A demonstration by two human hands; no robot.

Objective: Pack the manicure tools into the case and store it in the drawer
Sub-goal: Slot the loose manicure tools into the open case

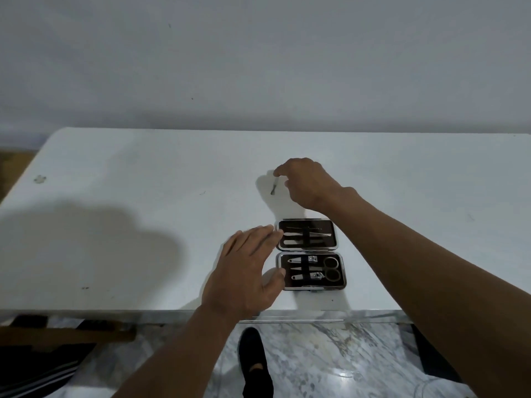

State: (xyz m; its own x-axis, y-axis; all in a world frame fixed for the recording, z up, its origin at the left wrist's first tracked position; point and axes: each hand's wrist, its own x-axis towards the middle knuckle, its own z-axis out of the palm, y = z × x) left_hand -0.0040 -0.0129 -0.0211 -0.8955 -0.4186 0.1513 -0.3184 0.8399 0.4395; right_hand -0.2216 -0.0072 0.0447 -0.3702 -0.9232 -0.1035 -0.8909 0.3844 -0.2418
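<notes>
Case (310, 254): lies open on the white tabletop (115, 173), near its front edge, tools strapped inside.
My left hand (244, 271): spread, fingers touching the case's left side.
My right hand (304, 182): pinching a thin metal tool (273, 187) beyond the case.

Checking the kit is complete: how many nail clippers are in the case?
2, both in the case's near half: one clipper at top, another below, beside the scissors.

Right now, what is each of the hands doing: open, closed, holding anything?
Left hand: open, fingers spread, holding nothing, at the left edge of the open manicure case.
Right hand: pinching a thin metal tool.
</notes>
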